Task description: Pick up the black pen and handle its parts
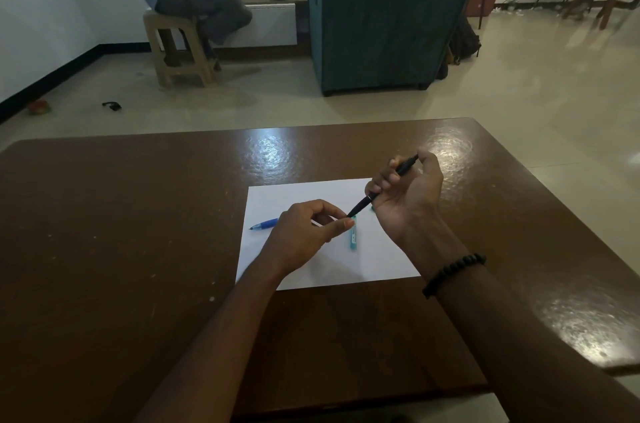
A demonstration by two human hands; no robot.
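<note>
Over a white sheet (pixel 322 270) near the table's (pixel 121 214) front edge, the right hand (pixel 407 197) curls its fingers round a black pen (pixel 381 187), while the left hand (pixel 308 232) pinches at its lower tip. Uncapping appears underway; a straight pull seems needed. A teal pen (pixel 353 237) and blue pen (pixel 265 225) lie on the sheet.

Three pens are in view: a black pen (pixel 381 186) in the air, a blue pen (pixel 264 225) at left and a teal pen (pixel 353 238) nearer. One sheet of paper (pixel 322 194) lies on one brown table (pixel 104 214). Beyond stand one stool (pixel 180 52) at far left and one teal armchair (pixel 384 14) at far right.
</note>
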